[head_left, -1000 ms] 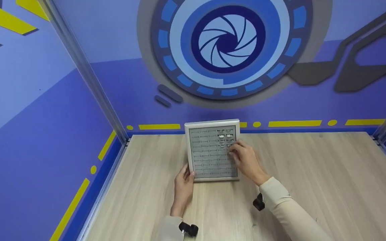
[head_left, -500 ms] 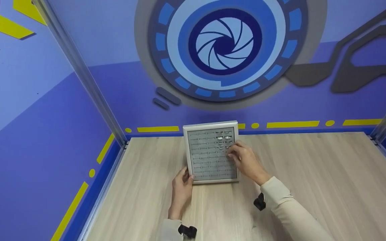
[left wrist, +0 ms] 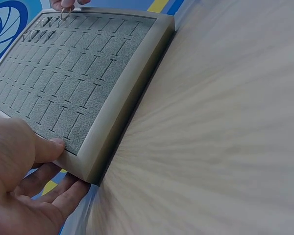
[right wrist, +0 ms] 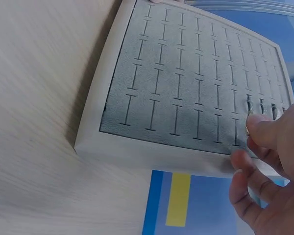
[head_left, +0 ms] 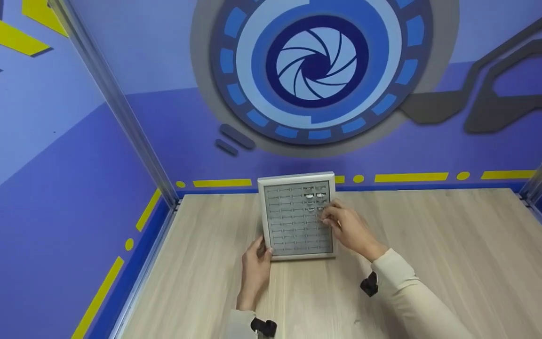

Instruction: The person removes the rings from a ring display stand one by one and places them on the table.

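A ring display tray point(head_left: 294, 235) with a pale frame and grey slotted padding leans back, its lower edge on the table. My left hand point(head_left: 255, 270) grips its lower left corner; in the left wrist view the thumb point(left wrist: 51, 148) lies on the face and the fingers are behind. Several silvery rings point(head_left: 309, 196) sit in slots at the upper right. My right hand point(head_left: 353, 230) is at the tray's right side, pinching a ring point(left wrist: 65, 13) at a slot just below the filled ones. In the right wrist view the fingertips partly cover that ring point(right wrist: 248, 122).
A wood-grain table point(head_left: 440, 245) spreads around the tray. Behind it stands a blue printed wall point(head_left: 167, 122), with a side wall point(head_left: 40, 226) and metal post point(head_left: 125, 113) at left. Black wrist straps point(head_left: 370, 284) sit below both sleeves.
The right hand has edged slightly right and down, keeping its pinch at the tray's right column. The left hand keeps hold of the corner, and the head view has tilted a little.
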Demonstrator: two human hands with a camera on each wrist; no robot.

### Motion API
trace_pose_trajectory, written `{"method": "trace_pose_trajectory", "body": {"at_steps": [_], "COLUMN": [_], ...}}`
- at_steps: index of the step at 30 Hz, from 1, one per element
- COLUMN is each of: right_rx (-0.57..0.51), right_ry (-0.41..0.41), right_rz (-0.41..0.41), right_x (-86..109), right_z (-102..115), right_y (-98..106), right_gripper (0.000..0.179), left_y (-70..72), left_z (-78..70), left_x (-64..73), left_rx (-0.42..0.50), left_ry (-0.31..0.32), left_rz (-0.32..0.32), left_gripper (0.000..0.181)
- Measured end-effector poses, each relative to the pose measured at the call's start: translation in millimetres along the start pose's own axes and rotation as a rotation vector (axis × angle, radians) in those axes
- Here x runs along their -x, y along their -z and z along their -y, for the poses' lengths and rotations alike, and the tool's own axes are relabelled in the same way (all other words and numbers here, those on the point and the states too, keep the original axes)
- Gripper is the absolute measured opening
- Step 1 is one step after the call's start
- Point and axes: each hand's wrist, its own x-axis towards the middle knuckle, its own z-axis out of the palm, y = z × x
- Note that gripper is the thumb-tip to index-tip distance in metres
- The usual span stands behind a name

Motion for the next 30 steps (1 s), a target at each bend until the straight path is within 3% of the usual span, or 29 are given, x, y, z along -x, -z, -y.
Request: {"method": "trace_pose_trajectory", "body": {"at_steps": [5,15,21,30], "right_rx": [-0.010,0.000,0.034,0.068], "right_ry": [0.009,0.035,-0.003,-0.075], "right_rz": [0.002,-0.074,-0.078,-0.044], "right_x": [3.6,18.3,27.8,40.7], "right_z": [-1.6,-13.6,-22.4,-35.7], "right_y": [5.8,15.8,18.8,19.4], "right_gripper": [0.009,0.012,0.017,0.018], "left_y": [-0.2,-1.3,-1.4,-2.5], "left_z": [0.4,-0.7,-2.2,1.4], "left_x": [-0.9,-0.5,-1.1,-1.1], "left_rx": [0.011,0.001,0.010,0.026], "left_ry": [0.001,0.015,0.039,-0.001], "left_rz": [0.008,-0.001,0.003,0.003], "left_gripper": [0.050,0.051,0.052,0.051]}}
